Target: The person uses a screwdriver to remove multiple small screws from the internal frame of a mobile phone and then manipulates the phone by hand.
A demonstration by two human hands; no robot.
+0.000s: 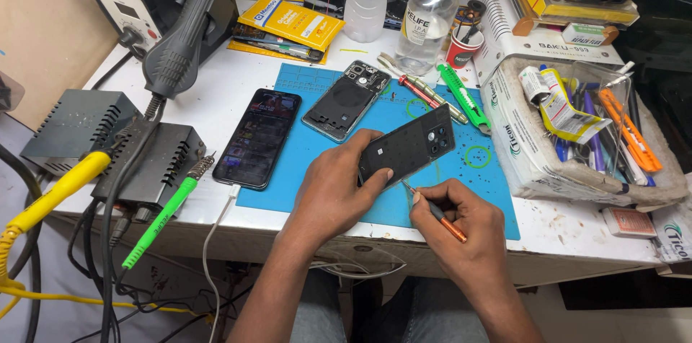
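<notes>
Both fingers shut: L phone (406, 151), R screwdriver (441, 220).

A lit phone (257, 138) lies left of the opened phone (347, 100) on the mat (490, 202).

One view only, from a camera on the person's head, tilted down and forward over the cluttered white workbench (223, 90). It sits close above the blue rubber work mat (317, 163), forearms entering from the bottom edge.

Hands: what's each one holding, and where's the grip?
Left hand holds the black phone back panel by its lower end. Right hand pinches a copper-handled screwdriver mid-shaft, tip at the panel's edge.
</notes>
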